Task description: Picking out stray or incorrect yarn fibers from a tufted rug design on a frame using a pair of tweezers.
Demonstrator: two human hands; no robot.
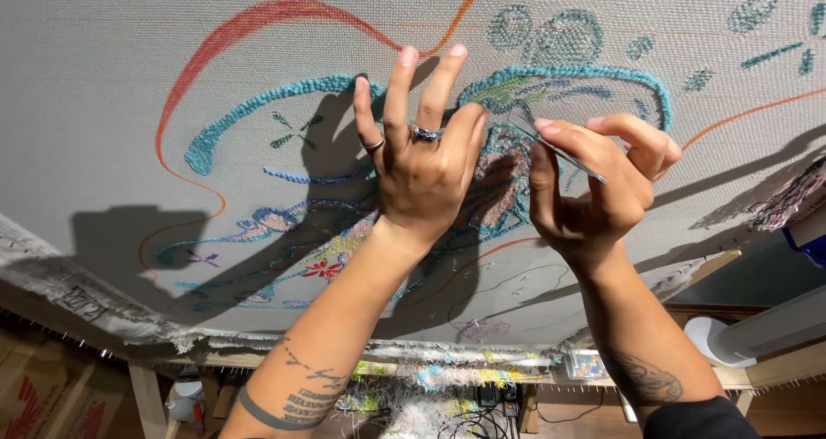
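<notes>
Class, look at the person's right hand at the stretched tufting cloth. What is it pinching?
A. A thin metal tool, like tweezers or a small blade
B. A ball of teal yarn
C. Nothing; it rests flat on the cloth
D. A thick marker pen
A: the right hand pinches a thin grey metal tool between thumb and fingers, its tip pointing toward the left hand in front of the cloth.

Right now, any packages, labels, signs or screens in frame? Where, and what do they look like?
Cardboard box: bottom left under the frame, brown with a red printed graphic.
Small flat pack: on the wooden ledge below the cloth, squarish, multicoloured speckles.
No screens or signs visible.
</notes>
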